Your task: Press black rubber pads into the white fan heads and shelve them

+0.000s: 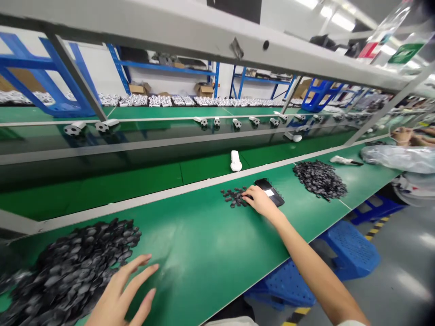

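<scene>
At the lower left my left hand has its fingers spread and holds nothing. It hovers beside a large heap of thin black pieces on the green bench. My right hand reaches over a small scatter of black pieces, with thumb and forefinger pinched on one small black piece. Its exact shape is partly covered by the fingertips. Right behind this hand lies a flat black phone-like object with a white label. Farther right sits another pile of small black pieces.
A white part stands on the green belt past the bench rail. Several white parts with football-patterned ends line the far side. A white-handled tool, a plastic bag and another person's hands are at right. Blue stools stand below.
</scene>
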The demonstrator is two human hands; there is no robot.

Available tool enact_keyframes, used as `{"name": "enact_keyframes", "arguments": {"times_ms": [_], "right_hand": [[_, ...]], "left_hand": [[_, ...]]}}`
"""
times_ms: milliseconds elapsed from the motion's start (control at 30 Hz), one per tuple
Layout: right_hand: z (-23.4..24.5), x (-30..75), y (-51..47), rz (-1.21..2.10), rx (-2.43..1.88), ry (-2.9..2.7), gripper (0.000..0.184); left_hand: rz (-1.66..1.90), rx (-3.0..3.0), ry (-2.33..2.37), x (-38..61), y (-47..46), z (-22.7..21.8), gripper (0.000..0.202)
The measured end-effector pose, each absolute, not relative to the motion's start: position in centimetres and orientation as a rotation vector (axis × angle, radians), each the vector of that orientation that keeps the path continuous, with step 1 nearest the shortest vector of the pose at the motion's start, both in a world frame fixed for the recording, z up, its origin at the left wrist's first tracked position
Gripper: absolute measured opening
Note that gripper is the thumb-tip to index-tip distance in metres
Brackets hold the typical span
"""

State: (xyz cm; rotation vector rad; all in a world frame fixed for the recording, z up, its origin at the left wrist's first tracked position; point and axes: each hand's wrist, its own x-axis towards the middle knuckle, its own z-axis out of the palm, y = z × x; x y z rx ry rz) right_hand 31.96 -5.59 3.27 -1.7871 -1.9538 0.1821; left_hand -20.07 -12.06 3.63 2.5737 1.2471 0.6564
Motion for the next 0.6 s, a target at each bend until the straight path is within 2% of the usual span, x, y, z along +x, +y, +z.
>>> {"name": "enact_keyframes", "arguments": {"times_ms": [133,233,467,600], "right_hand": [[3.5,32.4,-5.5,0.231,-1.751,-1.961,0.017],[3.9,32.6,-5.4,0.258,-1.739,-1.959,0.016],[4.6,32.0,-6.3,0.266,-1.758,-1.974,0.016],[4.8,30.3,-6.8,0.212,-1.715,-1.998,0.02]], "left_hand": [[0.564,2.688,0.891,-13.0,-7.2,7.9,0.035],[0.375,2.731,0.601,-6.4,-2.4,9.0,0.028],[0.278,2.939,0.413,5.5,4.8,5.6,0.041],[0.306,2.947,0.312,6.4,5.1,4.4,0.036]]}}
